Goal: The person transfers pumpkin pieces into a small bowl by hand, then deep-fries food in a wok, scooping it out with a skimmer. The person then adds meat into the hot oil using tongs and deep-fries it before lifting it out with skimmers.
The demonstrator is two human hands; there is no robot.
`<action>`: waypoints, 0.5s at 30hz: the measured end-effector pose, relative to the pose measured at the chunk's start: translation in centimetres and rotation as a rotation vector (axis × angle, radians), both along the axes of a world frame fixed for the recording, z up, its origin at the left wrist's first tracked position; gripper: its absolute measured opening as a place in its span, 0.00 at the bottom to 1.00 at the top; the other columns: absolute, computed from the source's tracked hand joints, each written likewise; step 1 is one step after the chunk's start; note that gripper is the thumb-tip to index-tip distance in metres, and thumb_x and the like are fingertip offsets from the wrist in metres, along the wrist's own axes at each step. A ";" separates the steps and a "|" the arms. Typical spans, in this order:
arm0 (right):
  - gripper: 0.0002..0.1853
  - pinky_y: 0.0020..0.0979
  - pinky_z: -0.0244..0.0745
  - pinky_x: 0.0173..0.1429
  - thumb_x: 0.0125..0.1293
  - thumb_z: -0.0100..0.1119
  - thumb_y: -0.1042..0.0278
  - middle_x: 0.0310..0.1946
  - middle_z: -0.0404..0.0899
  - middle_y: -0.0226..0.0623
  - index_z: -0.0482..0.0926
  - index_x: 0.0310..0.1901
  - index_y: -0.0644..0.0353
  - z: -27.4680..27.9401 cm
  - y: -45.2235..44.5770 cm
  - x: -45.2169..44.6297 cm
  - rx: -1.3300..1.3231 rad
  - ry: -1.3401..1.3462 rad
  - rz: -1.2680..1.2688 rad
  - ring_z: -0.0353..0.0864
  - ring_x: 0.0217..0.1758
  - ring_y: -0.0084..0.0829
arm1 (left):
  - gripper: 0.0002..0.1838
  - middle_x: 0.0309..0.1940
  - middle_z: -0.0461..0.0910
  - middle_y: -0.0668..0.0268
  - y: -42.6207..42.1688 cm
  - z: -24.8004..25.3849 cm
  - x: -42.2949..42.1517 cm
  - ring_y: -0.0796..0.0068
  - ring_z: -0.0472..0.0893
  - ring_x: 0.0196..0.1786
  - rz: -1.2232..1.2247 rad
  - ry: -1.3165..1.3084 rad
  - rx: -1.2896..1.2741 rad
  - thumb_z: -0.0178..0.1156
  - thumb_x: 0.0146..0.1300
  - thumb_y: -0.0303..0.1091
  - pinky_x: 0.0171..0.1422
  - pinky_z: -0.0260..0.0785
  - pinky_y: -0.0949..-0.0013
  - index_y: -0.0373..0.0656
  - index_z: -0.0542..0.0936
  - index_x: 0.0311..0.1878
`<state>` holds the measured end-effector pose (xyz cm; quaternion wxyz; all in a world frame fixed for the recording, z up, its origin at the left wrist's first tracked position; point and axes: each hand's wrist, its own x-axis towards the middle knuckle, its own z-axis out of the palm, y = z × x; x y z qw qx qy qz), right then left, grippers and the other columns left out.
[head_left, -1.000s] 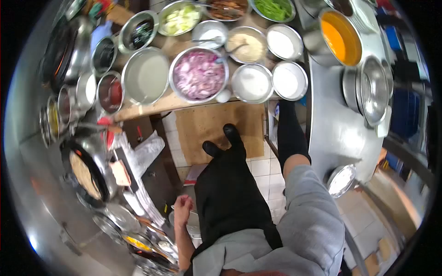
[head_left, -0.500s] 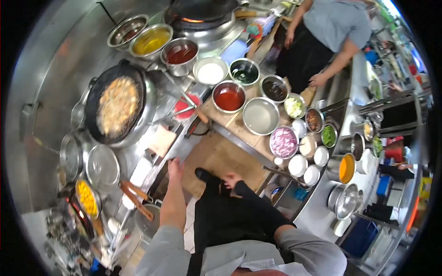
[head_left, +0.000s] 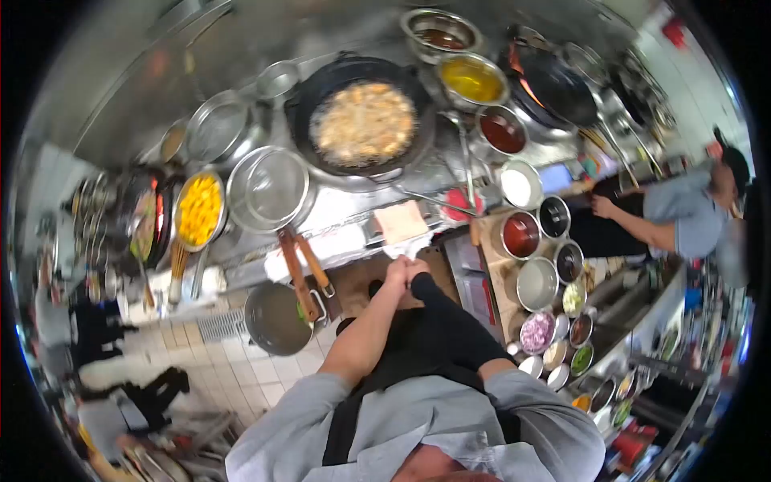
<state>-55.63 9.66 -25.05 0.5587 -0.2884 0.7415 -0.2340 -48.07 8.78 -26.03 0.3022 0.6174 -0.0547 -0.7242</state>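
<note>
My left hand (head_left: pixel 397 271) and my right hand (head_left: pixel 417 271) meet in front of me, at the counter's front edge. Both look closed, with fingers pressed together; what is between them is too small and blurred to tell. Their fingertips reach the lower end of a white cloth (head_left: pixel 410 246), which hangs at the edge. Just beyond lies a folded pinkish cloth (head_left: pixel 401 222). Behind it, a black wok (head_left: pixel 301 120) holds pieces of food (head_left: pixel 363 124) in bubbling oil.
Strainers (head_left: pixel 267 189), a bowl of yellow pieces (head_left: pixel 200 210) and a pot (head_left: pixel 277 320) with wooden-handled tools stand left. To the right are a red sauce bowl (head_left: pixel 520 234), chopped onion (head_left: pixel 537 332) and several other bowls. A co-worker (head_left: pixel 687 213) stands far right; other people are at left.
The view has swung left from the ingredient bowls to the wok. My hands, apart half a second ago, have come together by the white cloth.
</note>
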 end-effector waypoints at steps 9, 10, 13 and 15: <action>0.23 0.48 0.74 0.61 0.61 0.59 0.58 0.49 0.80 0.63 0.78 0.53 0.67 9.6 -0.8 -1.4 -0.271 0.387 1.109 0.79 0.57 0.56 | 0.19 0.46 0.85 0.49 2.1 -3.3 1.7 0.51 0.85 0.47 -0.460 -0.466 -0.396 0.54 0.67 0.37 0.49 0.75 0.52 0.32 0.82 0.52; 0.23 0.47 0.74 0.61 0.61 0.59 0.58 0.49 0.81 0.63 0.78 0.53 0.67 11.3 -0.8 -0.2 -0.345 0.464 1.206 0.79 0.56 0.56 | 0.19 0.46 0.85 0.48 3.2 -3.4 2.3 0.51 0.85 0.47 -0.531 -0.504 -0.421 0.55 0.67 0.37 0.49 0.75 0.53 0.32 0.82 0.52; 0.25 0.41 0.76 0.61 0.62 0.65 0.60 0.55 0.80 0.51 0.76 0.60 0.61 9.9 -2.1 6.1 -0.582 0.013 1.057 0.80 0.57 0.47 | 0.19 0.47 0.85 0.47 6.5 -3.5 3.7 0.50 0.85 0.49 -0.677 -0.572 -0.456 0.56 0.65 0.37 0.51 0.76 0.54 0.31 0.83 0.51; 0.29 0.39 0.74 0.64 0.64 0.67 0.55 0.59 0.78 0.47 0.74 0.64 0.59 6.1 -2.7 12.4 -0.369 -0.235 0.973 0.77 0.61 0.40 | 0.20 0.47 0.85 0.46 8.7 -3.5 5.1 0.50 0.85 0.50 -0.760 -0.627 -0.443 0.57 0.63 0.37 0.52 0.76 0.55 0.31 0.83 0.50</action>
